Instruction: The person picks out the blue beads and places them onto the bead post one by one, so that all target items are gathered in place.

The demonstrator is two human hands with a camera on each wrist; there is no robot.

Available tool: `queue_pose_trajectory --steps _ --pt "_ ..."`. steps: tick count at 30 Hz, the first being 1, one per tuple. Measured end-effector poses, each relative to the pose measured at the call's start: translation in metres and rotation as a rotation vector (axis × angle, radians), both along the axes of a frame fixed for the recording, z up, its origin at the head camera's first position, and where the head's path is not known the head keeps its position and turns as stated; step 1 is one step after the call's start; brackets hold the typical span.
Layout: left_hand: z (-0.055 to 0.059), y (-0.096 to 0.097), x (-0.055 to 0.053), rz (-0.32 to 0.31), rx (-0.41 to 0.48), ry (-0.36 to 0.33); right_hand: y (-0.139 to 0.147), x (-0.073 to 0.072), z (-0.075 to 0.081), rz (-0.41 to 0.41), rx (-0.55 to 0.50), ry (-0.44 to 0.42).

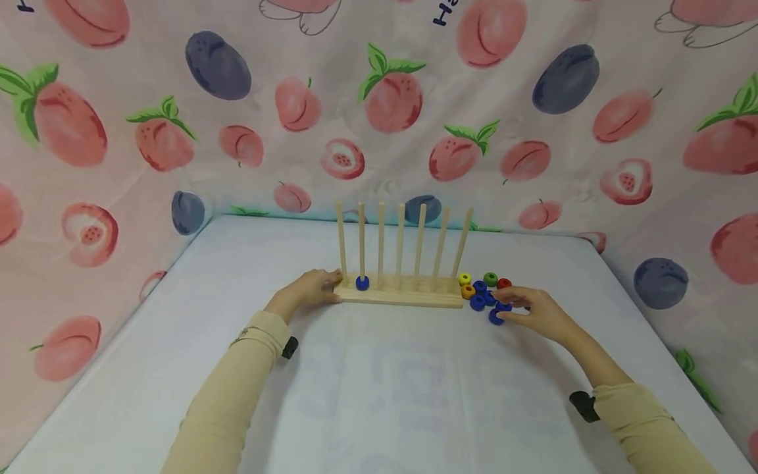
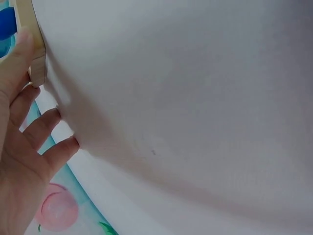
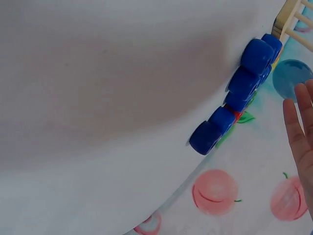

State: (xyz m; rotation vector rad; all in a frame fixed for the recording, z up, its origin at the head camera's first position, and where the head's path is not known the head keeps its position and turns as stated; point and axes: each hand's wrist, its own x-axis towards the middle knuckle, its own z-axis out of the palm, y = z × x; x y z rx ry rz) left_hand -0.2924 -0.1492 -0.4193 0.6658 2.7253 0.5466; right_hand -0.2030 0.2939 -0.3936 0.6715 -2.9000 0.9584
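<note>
A wooden peg rack (image 1: 403, 299) with several upright pegs stands on the table, and one blue bead (image 1: 362, 283) sits low on its second peg from the left. My left hand (image 1: 309, 288) holds the left end of the base, thumb on the near side and fingertips against the end. To the right of the rack lie loose beads: a yellow bead (image 1: 464, 279), an orange bead (image 1: 468, 291), a green bead (image 1: 490, 279), a red bead (image 1: 504, 284) and several blue beads (image 3: 257, 56). Over them hovers my right hand (image 1: 541, 315), fingers extended, thumb beside a blue bead (image 1: 495, 317).
White cloth covers the table (image 1: 379, 382). Behind it and at the sides hangs a fruit-print curtain (image 1: 391, 164). A dark wrist device (image 1: 585, 406) sits at the right cuff, and another dark device (image 1: 290, 347) at the left.
</note>
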Motion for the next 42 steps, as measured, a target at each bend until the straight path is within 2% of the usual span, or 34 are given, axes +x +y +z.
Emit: queue_pose_trajectory --steps 6,12,16,22,26,31,37,42 --pt "0.0 -0.004 0.001 0.027 -0.036 -0.011 0.001 -0.003 -0.005 0.019 0.011 -0.044" --pt "-0.001 -0.005 0.001 0.054 -0.005 -0.057 0.001 -0.006 -0.007 0.009 0.096 -0.048" --pt "-0.001 -0.006 0.001 0.039 -0.01 -0.047 0.001 -0.009 -0.009 0.015 0.124 -0.068" --pt "-0.001 -0.005 0.003 0.019 0.022 -0.034 0.004 -0.009 -0.016 0.023 0.106 -0.104" --pt "-0.001 -0.004 0.004 0.029 0.032 -0.035 0.004 -0.01 -0.019 0.019 0.117 -0.091" --pt "-0.002 -0.003 0.003 0.031 0.036 -0.035 0.001 -0.012 -0.018 0.005 0.137 -0.075" --pt "-0.005 0.0 0.0 0.006 0.04 -0.029 -0.008 -0.011 -0.016 -0.009 0.147 -0.108" --pt "-0.004 0.0 0.0 0.003 0.029 -0.023 -0.013 -0.011 -0.017 -0.027 0.207 -0.141"
